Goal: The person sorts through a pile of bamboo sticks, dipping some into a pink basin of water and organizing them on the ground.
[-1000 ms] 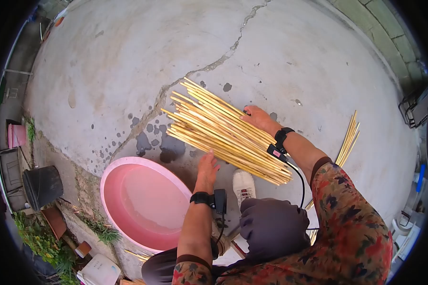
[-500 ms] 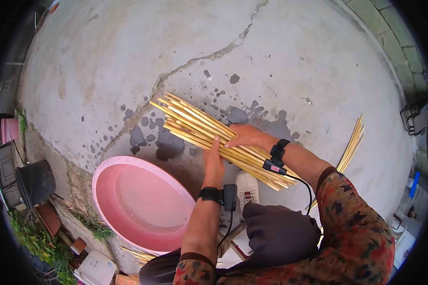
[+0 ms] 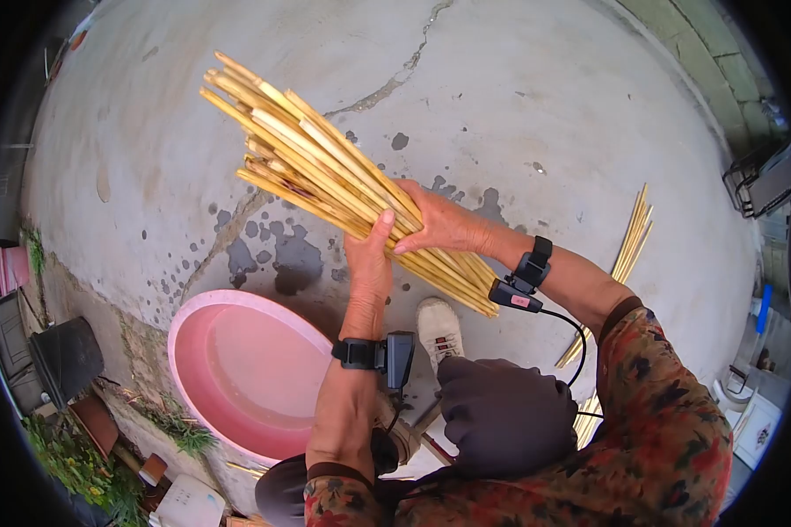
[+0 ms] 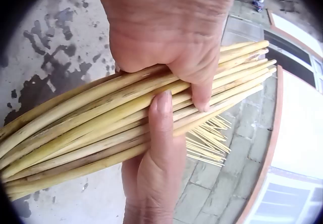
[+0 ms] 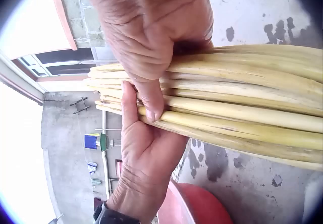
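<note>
A bundle of long yellow sticks (image 3: 316,162) is held slanting above the concrete in the head view. The left hand (image 3: 369,263) grips it from the near side, thumb laid across the top. Just to its right, the right hand (image 3: 435,221) wraps over the far side, its thumb also on the sticks. In the left wrist view both thumbs press on the sticks (image 4: 101,110), side by side. The right wrist view shows the right hand (image 5: 156,37) above and the left hand (image 5: 151,153) below the sticks; some fingers are hidden behind them.
A pink tub (image 3: 185,386) with cloudy liquid stands left of the legs. More sticks (image 3: 631,237) lie on the ground at the right. A black bucket (image 3: 66,360) and plants (image 3: 83,457) are at the far left. A shoe (image 3: 439,329) is below the bundle.
The sticks, earlier fanned out between the hands, are gathered into a tighter bundle and raised toward the upper left. Both hands have closed round it, near each other.
</note>
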Action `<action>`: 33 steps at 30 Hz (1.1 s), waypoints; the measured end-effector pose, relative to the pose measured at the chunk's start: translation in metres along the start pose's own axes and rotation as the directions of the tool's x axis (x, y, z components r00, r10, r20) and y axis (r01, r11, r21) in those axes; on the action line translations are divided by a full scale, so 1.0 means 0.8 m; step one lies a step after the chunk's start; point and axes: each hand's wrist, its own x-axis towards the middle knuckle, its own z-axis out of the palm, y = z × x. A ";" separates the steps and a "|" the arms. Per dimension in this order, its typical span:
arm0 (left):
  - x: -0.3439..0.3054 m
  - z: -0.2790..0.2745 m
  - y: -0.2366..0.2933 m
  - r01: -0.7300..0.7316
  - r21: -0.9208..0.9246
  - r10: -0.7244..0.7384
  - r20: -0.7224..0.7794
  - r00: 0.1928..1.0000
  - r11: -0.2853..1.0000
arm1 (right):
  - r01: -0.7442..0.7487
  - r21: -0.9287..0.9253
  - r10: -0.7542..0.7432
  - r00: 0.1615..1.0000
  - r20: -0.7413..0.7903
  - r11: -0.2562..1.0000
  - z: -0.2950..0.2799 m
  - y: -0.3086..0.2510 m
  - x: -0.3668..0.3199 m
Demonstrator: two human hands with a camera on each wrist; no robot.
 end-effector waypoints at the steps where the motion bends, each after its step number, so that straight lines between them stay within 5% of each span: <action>1: -0.002 0.025 0.025 -0.077 0.046 0.075 0.048 0.996 0.996 | 0.070 -0.028 -0.072 0.995 -0.068 0.997 -0.015 -0.023 -0.002; 6: -0.027 0.134 0.141 -0.401 0.260 0.303 0.346 0.888 0.878 | 0.323 -0.068 -0.328 0.898 -0.294 0.944 -0.083 -0.140 -0.028; 11: -0.019 0.157 0.166 -0.593 0.354 0.343 0.561 0.753 0.723 | 0.385 -0.131 -0.406 0.848 -0.341 0.913 -0.105 -0.149 -0.029; 17: 0.018 0.096 0.087 -0.482 0.446 0.201 0.542 0.816 0.754 | 0.244 -0.094 -0.259 0.936 -0.237 0.965 -0.079 -0.079 -0.022; 27: 0.036 0.090 0.107 -0.482 0.473 0.125 0.605 0.786 0.737 | 0.320 -0.021 -0.316 0.918 -0.241 0.947 -0.075 -0.061 0.005; 29: 0.039 0.088 0.104 -0.495 0.488 0.125 0.609 0.783 0.719 | 0.288 -0.149 -0.315 0.925 -0.213 0.946 -0.078 -0.060 0.006; 33: 0.031 0.087 0.115 -0.512 0.502 0.149 0.598 0.788 0.697 | 0.273 -0.127 -0.296 0.928 -0.224 0.954 -0.073 -0.066 0.005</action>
